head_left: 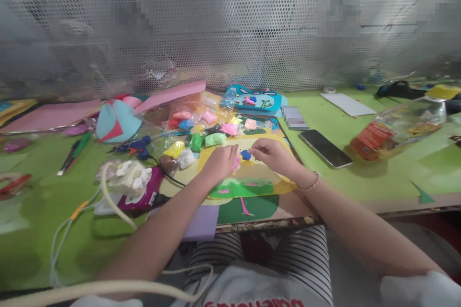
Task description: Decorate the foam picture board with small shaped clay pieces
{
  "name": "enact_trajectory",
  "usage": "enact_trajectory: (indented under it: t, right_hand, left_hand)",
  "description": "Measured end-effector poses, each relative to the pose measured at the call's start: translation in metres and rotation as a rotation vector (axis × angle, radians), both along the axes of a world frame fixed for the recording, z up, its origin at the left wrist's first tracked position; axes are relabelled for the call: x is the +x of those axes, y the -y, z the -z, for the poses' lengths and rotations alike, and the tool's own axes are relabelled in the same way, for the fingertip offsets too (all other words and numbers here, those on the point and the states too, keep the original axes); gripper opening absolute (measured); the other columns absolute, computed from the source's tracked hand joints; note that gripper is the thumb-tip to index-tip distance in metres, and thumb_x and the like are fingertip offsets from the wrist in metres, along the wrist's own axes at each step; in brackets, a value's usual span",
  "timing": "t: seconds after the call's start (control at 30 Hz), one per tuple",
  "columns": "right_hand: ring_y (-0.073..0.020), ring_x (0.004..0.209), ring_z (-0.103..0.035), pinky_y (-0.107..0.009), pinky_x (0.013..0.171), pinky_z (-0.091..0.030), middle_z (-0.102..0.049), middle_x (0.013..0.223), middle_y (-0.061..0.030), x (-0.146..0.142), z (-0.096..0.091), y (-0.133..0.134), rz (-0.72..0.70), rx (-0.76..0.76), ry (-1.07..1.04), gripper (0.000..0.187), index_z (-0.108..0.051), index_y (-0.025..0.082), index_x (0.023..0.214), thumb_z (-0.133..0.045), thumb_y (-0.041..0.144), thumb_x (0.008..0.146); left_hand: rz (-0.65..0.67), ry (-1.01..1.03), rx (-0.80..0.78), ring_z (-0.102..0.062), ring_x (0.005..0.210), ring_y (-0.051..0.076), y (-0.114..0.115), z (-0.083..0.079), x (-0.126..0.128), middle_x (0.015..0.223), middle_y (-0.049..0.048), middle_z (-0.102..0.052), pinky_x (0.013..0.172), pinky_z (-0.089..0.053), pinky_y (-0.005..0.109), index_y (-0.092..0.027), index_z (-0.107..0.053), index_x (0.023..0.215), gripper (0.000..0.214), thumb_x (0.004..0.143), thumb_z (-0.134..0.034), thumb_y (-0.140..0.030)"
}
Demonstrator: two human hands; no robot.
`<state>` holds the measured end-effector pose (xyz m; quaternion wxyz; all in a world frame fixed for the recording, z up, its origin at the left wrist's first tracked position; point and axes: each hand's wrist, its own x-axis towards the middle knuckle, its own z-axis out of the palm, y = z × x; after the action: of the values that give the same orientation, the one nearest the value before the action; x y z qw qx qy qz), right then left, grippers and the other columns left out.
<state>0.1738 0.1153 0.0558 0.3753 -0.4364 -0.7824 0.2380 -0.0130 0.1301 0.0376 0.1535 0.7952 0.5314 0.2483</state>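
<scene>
On a yellow sheet (255,185) with a green and pink clay strip lies a round dab of blue modelling clay (246,155). My right hand (273,154) is just right of it, fingertips pinched together at its edge. My left hand (224,159) is on the other side, fingers pressed together beside a small bit of pink clay (236,163). Whatever either pinch holds is too small or hidden to name. Beyond my hands lie bagged clay lumps, among them light green clay (215,139), yellow clay (175,149) and white clay (186,158).
A phone (326,148) and a plastic bottle (396,129) on its side lie to the right. On the left are a glue gun (135,146), a purple packet (144,192) and cables (68,223). A perforated metal screen (230,24) closes off the back.
</scene>
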Motion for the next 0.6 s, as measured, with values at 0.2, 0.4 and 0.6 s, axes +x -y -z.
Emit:
enact_trajectory:
  t: [0.2,0.4,0.6]
  right_hand:
    - [-0.0137,0.067,-0.058,-0.027,0.061,-0.046,-0.064,0.074,-0.0041,0.012,0.007,0.029,-0.035,0.083,0.166,0.017,-0.065,0.018,0.077,-0.052,0.022,0.088]
    - [-0.0138,0.064,-0.061,-0.026,0.059,-0.05,-0.068,0.074,-0.0026,0.008,0.015,0.036,0.007,-0.078,0.021,0.006,-0.067,0.019,0.075,-0.063,0.019,0.079]
    - [-0.0119,0.062,-0.053,-0.026,0.059,-0.044,-0.059,0.07,-0.0009,-0.013,0.001,0.014,-0.048,0.097,0.058,0.008,-0.067,0.019,0.073,-0.063,0.016,0.08]
  left_hand:
    - [0.036,-0.153,0.032,-0.06,0.072,0.02,-0.011,0.014,-0.004,0.074,0.011,-0.065,0.068,-0.04,0.029,-0.014,-0.063,0.083,0.045,0.095,-0.025,-0.033]
    - [0.095,-0.092,0.0,-0.058,0.067,0.018,-0.005,0.008,0.001,0.07,0.0088,-0.064,0.066,-0.039,0.028,-0.014,-0.063,0.083,0.044,0.095,-0.025,-0.033]
    - [0.159,0.217,-0.095,-0.056,0.065,0.015,0.006,-0.003,0.003,0.067,0.0037,-0.062,0.064,-0.039,0.026,-0.016,-0.058,0.069,0.05,0.094,-0.025,-0.043]
